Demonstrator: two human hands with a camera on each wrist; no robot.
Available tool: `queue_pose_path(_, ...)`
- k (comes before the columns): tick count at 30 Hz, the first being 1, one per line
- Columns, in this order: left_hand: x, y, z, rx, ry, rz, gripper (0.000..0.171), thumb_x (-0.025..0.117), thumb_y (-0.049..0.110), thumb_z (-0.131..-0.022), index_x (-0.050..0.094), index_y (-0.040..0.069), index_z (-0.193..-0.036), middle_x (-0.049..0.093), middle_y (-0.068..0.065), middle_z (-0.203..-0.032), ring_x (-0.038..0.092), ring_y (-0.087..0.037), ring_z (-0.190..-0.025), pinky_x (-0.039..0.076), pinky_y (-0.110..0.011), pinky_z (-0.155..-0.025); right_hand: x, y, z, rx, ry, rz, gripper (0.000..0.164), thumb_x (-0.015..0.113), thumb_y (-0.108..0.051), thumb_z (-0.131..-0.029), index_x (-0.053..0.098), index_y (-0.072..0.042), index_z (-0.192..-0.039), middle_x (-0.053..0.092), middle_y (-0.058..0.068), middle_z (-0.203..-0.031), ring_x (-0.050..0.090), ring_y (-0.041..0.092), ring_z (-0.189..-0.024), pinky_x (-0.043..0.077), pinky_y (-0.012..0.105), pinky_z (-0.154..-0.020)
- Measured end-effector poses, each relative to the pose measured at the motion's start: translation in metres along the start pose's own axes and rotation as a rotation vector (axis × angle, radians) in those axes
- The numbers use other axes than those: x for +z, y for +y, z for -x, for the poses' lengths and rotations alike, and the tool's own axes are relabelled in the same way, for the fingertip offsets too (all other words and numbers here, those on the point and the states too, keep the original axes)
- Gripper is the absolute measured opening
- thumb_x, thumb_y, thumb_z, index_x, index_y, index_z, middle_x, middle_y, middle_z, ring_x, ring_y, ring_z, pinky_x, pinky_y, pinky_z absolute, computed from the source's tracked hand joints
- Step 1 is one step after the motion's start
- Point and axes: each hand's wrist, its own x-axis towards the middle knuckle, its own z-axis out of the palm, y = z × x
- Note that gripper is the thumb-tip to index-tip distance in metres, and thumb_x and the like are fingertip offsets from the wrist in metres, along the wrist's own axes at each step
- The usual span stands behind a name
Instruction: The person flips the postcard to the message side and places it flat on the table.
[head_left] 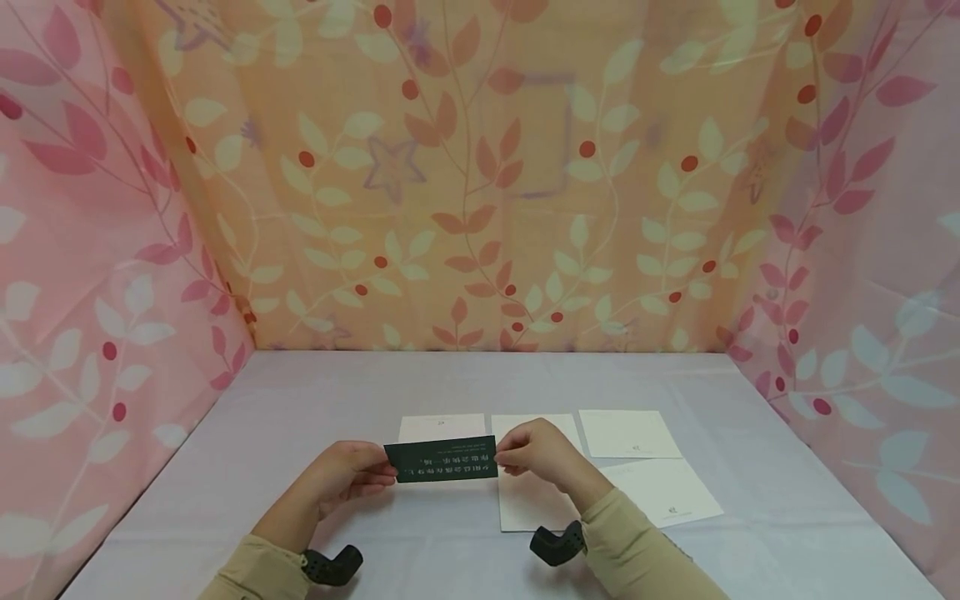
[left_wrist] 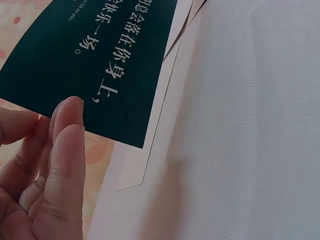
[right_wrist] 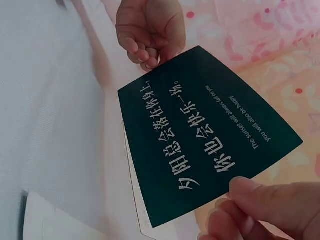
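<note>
A dark green card (head_left: 442, 460) printed with white Chinese and English text is stretched level between both hands, tilted up above the table. My left hand (head_left: 348, 471) pinches its left end, with fingertips over the printed face in the left wrist view. At the other end, my right hand (head_left: 540, 454) pinches the edge between thumb and fingers. In the right wrist view the lettering on the green card (right_wrist: 200, 135) reads clearly. Behind it, a white card (head_left: 441, 425) lies partly covered from sight.
Several white cards lie on the pale tablecloth (head_left: 225, 500): one at the back right (head_left: 630, 433), one angled nearer the front (head_left: 667, 492), and others partly behind my right hand. Black devices (head_left: 333, 567) sit at both wrists. Floral curtains (head_left: 465, 167) enclose the table.
</note>
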Motion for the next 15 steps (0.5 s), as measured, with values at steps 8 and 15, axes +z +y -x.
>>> queue_pose_path(8, -0.0028, -0.0036, 0.0014, 0.022, -0.025, -0.029, 0.025, 0.064, 0.014, -0.084, 0.064, -0.008, -0.097, 0.068, -0.018, -0.089, 0.067, -0.023, -0.078, 0.055, -0.033, -0.07, 0.0037, 0.0055, 0.0006, -0.054, -0.072, -0.159, 0.012, 0.066, -0.007, -0.082, 0.067, 0.004, -0.088, 0.068, 0.01, -0.079, 0.066, 0.02, -0.072, 0.055, 0.036, -0.067)
queue_pose_path(15, -0.0026, -0.0044, -0.0007, 0.014, 0.04, -0.068, 0.029, 0.072, 0.02, -0.078, 0.067, -0.004, -0.094, 0.068, -0.013, -0.082, 0.067, -0.023, -0.074, 0.055, -0.031, -0.065, 0.0056, 0.0048, 0.0018, -0.064, -0.08, -0.164, 0.008, 0.063, -0.005, -0.084, 0.068, 0.001, -0.088, 0.067, 0.011, -0.079, 0.066, 0.026, -0.077, 0.055, 0.038, -0.071)
